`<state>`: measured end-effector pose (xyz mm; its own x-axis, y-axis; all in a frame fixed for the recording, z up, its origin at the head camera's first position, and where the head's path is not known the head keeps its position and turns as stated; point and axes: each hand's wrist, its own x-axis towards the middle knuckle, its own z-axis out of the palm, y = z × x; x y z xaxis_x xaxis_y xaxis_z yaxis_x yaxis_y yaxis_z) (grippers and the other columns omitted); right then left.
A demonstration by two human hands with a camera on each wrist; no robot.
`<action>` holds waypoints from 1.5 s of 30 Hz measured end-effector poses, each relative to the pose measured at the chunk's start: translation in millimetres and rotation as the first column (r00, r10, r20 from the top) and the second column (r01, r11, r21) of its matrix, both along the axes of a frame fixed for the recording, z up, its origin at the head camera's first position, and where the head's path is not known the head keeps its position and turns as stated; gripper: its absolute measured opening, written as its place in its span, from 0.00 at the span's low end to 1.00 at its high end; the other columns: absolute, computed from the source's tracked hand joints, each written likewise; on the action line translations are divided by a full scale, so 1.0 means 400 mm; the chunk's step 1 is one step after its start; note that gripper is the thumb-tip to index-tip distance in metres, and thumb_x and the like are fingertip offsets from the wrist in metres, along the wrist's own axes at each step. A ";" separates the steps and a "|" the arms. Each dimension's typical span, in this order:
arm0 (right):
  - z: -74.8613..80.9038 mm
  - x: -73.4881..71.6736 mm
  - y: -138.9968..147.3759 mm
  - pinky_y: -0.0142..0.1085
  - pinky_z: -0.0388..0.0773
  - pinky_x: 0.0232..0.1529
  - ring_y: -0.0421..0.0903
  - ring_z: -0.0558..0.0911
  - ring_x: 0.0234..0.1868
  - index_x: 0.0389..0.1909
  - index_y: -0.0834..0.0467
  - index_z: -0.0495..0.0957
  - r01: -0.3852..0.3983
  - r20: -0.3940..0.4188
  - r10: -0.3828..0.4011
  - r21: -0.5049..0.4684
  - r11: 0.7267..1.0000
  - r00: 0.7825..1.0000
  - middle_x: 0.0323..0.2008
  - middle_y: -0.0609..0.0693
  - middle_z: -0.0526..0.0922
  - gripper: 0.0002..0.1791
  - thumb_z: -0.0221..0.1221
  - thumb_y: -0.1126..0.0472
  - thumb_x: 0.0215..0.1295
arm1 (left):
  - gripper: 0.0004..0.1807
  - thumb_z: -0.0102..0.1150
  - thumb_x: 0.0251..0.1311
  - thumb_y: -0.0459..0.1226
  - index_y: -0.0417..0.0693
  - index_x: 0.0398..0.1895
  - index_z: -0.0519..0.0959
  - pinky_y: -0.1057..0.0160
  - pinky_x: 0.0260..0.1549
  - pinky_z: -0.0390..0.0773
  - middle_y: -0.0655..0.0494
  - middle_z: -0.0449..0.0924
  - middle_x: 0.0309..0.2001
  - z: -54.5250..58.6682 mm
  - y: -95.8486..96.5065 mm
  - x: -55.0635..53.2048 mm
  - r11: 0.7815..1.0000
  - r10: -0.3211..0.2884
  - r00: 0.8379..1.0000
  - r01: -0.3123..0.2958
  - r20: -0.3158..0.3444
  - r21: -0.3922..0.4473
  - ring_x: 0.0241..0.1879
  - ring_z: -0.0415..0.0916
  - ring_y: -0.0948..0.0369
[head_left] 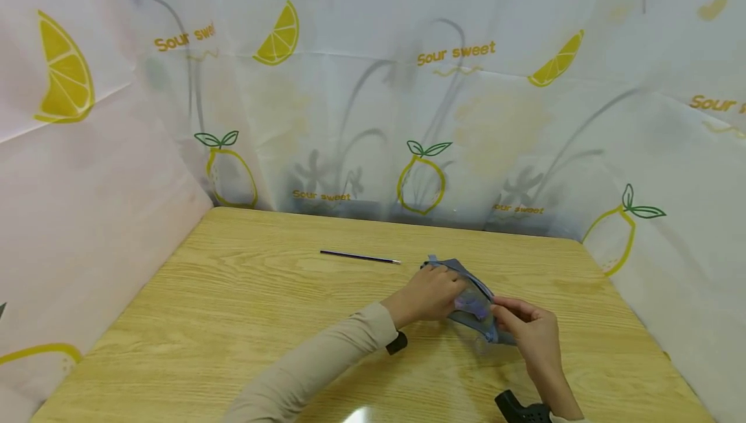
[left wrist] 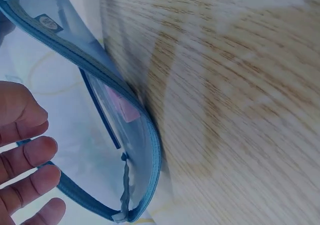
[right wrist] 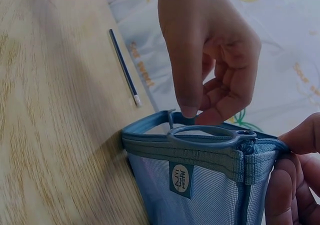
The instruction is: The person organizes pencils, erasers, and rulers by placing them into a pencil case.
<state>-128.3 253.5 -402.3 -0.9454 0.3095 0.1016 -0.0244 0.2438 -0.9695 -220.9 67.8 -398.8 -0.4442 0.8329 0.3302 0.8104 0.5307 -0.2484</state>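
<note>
A blue mesh zipper pouch (head_left: 479, 285) stands unzipped on the wooden table, with a large pull ring (right wrist: 205, 136) and a small label (right wrist: 181, 180) at its top. At one end of the zipper my right hand (head_left: 533, 332) pinches the corner with thumb and fingers. My left hand (head_left: 430, 292) is over the pouch's opening, its loosely bent fingers (left wrist: 37, 180) apart from one another and nothing visible between them. Through the opening show a pink piece (left wrist: 127, 109) and a thin dark blue strip (left wrist: 100, 110). Its purple content (head_left: 471, 306) shows from above.
A dark pencil (head_left: 360, 256) with a pale end lies beyond the left hand on the table (head_left: 233, 306). Hanging sheets (head_left: 361, 118) with lemon prints enclose the table at the back and sides.
</note>
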 end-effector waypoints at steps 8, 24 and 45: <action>0.009 -0.008 -0.007 0.33 0.81 0.31 0.44 0.83 0.31 0.47 0.72 0.81 0.009 0.019 -0.009 0.005 1.000 1.000 0.33 0.48 0.86 0.16 0.65 0.66 0.61 | 0.04 0.60 0.60 0.39 0.55 0.37 0.81 0.69 0.23 0.66 0.62 0.81 0.37 0.009 -0.042 0.008 0.997 -0.019 0.999 0.021 -0.027 0.068 0.34 0.76 0.63; 0.012 -0.012 -0.001 0.33 0.81 0.32 0.44 0.84 0.32 0.47 0.71 0.81 0.000 0.049 -0.001 0.018 1.000 0.999 0.33 0.46 0.86 0.15 0.66 0.66 0.61 | 0.04 0.58 0.59 0.35 0.55 0.29 0.77 0.68 0.21 0.53 0.61 0.76 0.29 0.016 -0.145 0.019 0.992 -0.013 1.000 0.014 -0.008 0.124 0.24 0.65 0.64; 0.023 -0.015 -0.002 0.32 0.80 0.33 0.42 0.84 0.32 0.46 0.69 0.83 0.008 0.126 -0.012 0.033 0.999 0.992 0.33 0.44 0.86 0.15 0.66 0.64 0.61 | 0.04 0.64 0.58 0.36 0.51 0.34 0.78 0.65 0.25 0.66 0.60 0.76 0.32 0.022 -0.297 0.026 0.983 0.060 0.996 -0.070 0.063 0.172 0.31 0.73 0.61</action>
<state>-134.1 252.5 -392.9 -0.9483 0.3172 -0.0080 0.1000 0.2751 -0.9562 -210.7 -51.1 -389.9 -0.5175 0.7338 0.4402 0.7830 0.6135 -0.1022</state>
